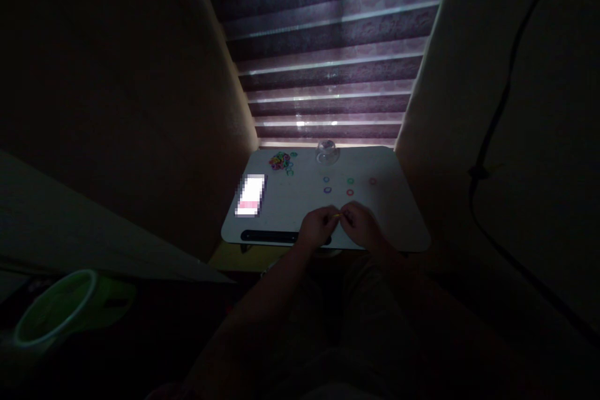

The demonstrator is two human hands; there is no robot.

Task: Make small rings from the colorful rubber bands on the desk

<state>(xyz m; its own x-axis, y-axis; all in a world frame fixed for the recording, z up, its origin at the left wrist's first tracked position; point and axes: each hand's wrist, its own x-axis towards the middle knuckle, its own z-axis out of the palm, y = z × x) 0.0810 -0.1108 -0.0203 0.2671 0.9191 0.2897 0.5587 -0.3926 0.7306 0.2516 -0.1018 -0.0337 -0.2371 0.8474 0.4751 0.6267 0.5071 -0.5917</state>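
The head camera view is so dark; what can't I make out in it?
In the head view:
Yellow piece: its full shape, hidden by the left hand and right hand.
Phone: its screen, covered by coarse pixel blocks.
Pile of rings: their number; too small and overlapping.
Black slot: one stretch, behind the left hand.
Green bin: its contents, blurred and dark.
Black cable: its ends, beyond the frame edges.

We see pleated purple shade (328, 44) across far end, bright light between folds. At right, black cable (478, 172) hangs along dark wall (445, 106). Low at left, we note green bucket (104, 298); bright-screened phone (251, 195), pixelated, lies on white tabletop (403, 212).
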